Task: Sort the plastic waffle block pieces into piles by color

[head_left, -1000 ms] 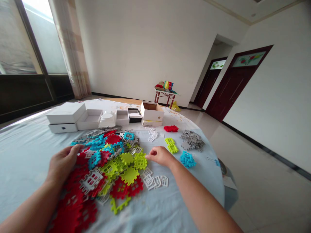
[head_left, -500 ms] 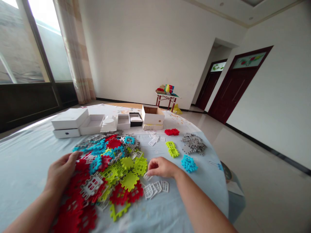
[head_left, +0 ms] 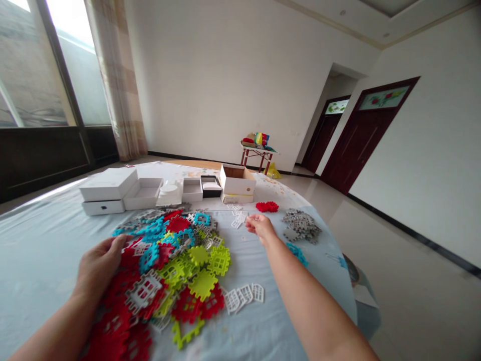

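My left hand (head_left: 100,263) rests against the left edge of a heap of notched plastic building tiles. Its thumb and fingers are closed next to a red tile (head_left: 128,258), and what lies between them is hidden. My right hand (head_left: 262,229) reaches past the heap, thumb and fingers pinched beside a small cluster of white window-shaped pieces (head_left: 239,218). Whether a piece is in that pinch I cannot make out. Among the heap are lime-green tiles (head_left: 203,284), blue tiles (head_left: 149,257) and a grey window tile (head_left: 146,292). More white window pieces (head_left: 245,294) overlap at its right.
Sorted piles lie on the right: red tiles (head_left: 267,206), grey tiles (head_left: 301,225) and blue tiles (head_left: 297,253), partly behind my forearm. Along the back stand white boxes (head_left: 108,184), a black-rimmed box (head_left: 211,185) and an open carton (head_left: 237,181). The round table's edge (head_left: 349,281) curves at right.
My right hand has moved up and away, from the near white window pieces to the far cluster. The single white piece by its fingertips no longer shows there. My left hand stays almost still.
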`<state>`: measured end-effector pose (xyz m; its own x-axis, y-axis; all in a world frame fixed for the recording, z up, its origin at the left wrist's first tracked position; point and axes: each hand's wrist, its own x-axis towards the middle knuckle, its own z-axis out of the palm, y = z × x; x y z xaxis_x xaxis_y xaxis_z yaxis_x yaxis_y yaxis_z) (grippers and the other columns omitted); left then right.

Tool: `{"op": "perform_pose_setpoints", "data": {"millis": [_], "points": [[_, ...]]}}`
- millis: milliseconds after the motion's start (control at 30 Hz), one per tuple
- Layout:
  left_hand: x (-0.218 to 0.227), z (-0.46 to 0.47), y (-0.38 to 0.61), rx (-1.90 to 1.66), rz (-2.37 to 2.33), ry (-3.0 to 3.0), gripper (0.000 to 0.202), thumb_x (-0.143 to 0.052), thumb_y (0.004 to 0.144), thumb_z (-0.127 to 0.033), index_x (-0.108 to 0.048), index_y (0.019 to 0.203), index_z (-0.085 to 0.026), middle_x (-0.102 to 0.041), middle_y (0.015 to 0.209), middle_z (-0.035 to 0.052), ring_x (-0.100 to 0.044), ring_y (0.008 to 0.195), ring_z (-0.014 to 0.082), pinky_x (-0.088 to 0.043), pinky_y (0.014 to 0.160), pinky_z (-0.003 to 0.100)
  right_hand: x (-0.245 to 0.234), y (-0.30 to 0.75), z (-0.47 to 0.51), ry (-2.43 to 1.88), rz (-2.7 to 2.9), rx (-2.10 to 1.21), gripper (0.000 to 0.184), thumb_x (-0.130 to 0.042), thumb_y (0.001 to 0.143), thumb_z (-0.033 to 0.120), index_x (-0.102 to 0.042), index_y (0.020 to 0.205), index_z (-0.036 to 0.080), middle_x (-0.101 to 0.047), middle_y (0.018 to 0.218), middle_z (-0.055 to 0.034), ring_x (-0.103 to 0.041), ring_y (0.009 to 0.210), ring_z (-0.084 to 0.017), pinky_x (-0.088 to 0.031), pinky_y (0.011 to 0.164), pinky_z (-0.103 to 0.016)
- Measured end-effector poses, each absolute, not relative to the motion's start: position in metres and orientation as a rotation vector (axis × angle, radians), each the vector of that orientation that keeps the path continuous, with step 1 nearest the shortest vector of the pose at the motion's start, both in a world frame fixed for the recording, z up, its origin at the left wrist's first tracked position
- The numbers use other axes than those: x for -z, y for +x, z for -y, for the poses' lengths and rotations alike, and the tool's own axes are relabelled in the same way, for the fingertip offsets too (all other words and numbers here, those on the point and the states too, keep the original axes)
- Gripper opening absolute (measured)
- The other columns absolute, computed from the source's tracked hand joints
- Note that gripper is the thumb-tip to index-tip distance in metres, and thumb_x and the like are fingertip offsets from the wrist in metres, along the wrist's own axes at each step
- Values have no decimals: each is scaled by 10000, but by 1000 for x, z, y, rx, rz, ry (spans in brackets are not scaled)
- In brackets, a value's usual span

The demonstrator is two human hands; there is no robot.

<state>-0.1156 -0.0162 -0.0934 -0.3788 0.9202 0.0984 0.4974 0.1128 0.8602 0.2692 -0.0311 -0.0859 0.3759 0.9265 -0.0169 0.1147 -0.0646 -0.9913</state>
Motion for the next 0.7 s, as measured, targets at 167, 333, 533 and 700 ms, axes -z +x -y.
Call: {"op": "perform_pose_setpoints", "data": {"millis": [167,333,533,700], "points": [[92,15,-114,-1206,-1925,1391,427,-467,684,-470,-667,904,-163,-611,578,-4,-532,591,153,-388,539,219,96,268,49,-1566,1102,-945,206,-617,685,261,-545,844,151,-629,714,-23,-553,487,-77,-329,352,-132],[94,14,-112,-1195,-1929,1395,443,-476,675,-474,-664,937,-170,-587,533,-17,-515,571,149,-383,539,223,95,265,75,-1548,1319,-1036,203,-654,644,250,-597,807,142,-612,648,9,-507,466,-65,-333,386,-147],[90,19,-108,-1181,-1937,1384,454,-467,682,-465,-657,965,-165,-562,494,-24,-487,519,132,-379,519,218,83,257,112,-1500,1790,-1208,285,-713,600,369,-626,772,159,-595,671,16,-513,585,-89,-401,530,-187],[87,22,-106,-1183,-1944,1389,438,-477,679,-446,-660,953,-157,-572,514,-21,-480,505,124,-378,503,215,71,241,129,-1521,2227,-1061,466,-762,475,476,-646,825,192,-575,740,16,-492,638,-101,-363,523,-179]]}}
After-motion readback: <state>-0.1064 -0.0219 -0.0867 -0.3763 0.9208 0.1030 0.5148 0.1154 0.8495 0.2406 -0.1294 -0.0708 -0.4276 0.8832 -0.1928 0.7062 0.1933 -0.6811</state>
